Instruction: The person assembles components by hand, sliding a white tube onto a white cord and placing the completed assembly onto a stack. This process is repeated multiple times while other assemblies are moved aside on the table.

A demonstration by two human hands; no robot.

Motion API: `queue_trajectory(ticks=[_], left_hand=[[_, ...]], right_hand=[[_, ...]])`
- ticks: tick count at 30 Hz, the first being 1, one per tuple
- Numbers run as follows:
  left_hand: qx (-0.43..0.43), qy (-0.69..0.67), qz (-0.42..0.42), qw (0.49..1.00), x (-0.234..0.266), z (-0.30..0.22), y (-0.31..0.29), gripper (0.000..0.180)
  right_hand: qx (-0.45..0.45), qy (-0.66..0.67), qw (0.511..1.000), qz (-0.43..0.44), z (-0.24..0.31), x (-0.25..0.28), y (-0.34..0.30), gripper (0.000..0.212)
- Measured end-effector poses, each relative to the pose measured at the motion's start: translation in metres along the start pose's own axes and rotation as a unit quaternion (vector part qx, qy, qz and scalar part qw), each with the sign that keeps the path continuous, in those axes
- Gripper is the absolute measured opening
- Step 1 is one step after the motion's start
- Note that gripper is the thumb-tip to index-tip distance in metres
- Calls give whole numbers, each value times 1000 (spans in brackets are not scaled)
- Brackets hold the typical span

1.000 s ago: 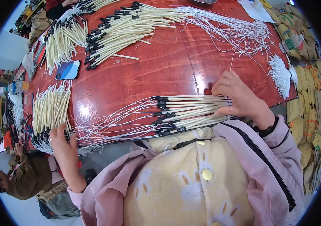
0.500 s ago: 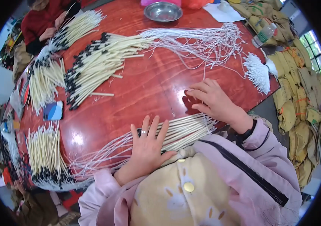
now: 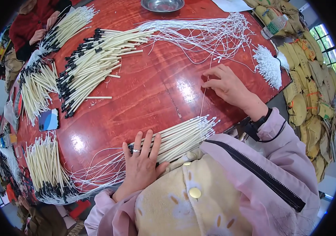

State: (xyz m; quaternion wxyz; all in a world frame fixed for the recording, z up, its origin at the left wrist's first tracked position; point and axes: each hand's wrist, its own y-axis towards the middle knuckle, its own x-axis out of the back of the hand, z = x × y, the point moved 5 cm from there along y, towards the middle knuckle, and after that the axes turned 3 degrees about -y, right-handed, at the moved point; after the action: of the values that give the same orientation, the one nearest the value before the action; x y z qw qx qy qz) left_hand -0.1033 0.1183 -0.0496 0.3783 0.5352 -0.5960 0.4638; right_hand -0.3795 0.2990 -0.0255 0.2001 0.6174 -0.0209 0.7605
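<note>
My left hand lies flat, fingers spread, across a row of thin cream sticks at the near table edge. Loose white strings trail leftward from these sticks, and their right ends carry white tips. Above and right of the sticks, my right hand has thumb and forefinger pinched on a single thin white string. This string runs taut from the fingers down to the right ends of the sticks. Beyond the hand, a loose spread of white strings lies at the far side.
Piles of cream sticks with black ends cover the table's left. A tied white string bundle sits at the right edge, near a plastic bottle. A phone, a metal bowl and stacked sacks surround; another person works far left.
My right hand has moved slightly away from me and closed on the string, which now stretches to the sticks. My left hand stays flat on the sticks. The whole view has shifted a little.
</note>
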Motion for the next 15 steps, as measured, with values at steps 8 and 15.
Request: queue_trajectory(ticks=[8, 15], left_hand=[[-1, -102, -22, 995, 29, 2, 14, 80], [24, -171, -78, 982, 48, 3, 96, 39]], right_hand=[[29, 63, 998, 9, -1, -17, 23, 11], [18, 95, 995, -19, 14, -31, 43, 14]])
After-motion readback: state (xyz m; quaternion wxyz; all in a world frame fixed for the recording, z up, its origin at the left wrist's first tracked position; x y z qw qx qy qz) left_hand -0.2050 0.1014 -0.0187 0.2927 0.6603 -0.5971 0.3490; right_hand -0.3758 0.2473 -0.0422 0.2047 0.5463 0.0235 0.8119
